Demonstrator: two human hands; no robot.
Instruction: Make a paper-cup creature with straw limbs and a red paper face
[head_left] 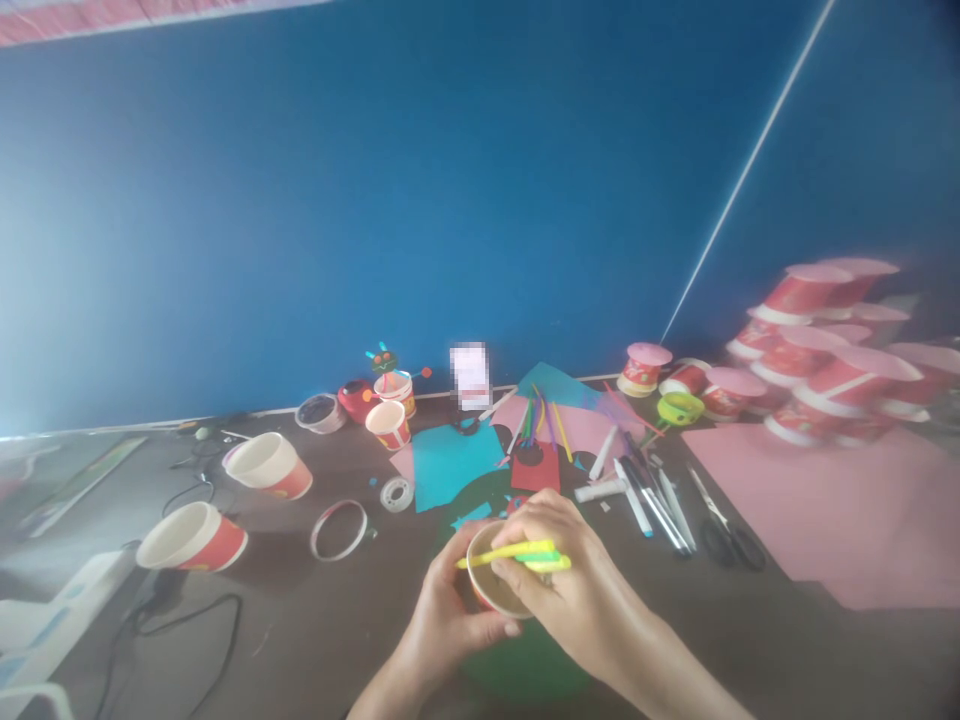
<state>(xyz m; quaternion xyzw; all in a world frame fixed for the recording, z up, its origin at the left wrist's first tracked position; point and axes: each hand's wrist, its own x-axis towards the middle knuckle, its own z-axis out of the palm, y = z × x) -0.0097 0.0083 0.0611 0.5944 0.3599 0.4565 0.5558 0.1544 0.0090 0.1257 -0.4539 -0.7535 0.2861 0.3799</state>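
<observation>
A paper cup [484, 545] with its open mouth facing me is held low in the centre of the view. My left hand [446, 600] wraps round its left side, thumb along the lower edge. My right hand [562, 565] is closed at the cup's right rim, gripping yellow and green sticks [536, 552] that lie across the mouth. The far tip of one yellow stick reaches over the left rim. Fingers partly hide the cup's inside. Under the hands lies dark green paper [525, 665].
Two cups [285, 470] [199, 540], a tape ring [339, 530] and cables stand left. Blue paper [454, 465], coloured sticks [551, 420], markers [656, 500] and scissors [724, 525] lie beyond and right. Stacked red cups [847, 370] stand behind pink paper [840, 510].
</observation>
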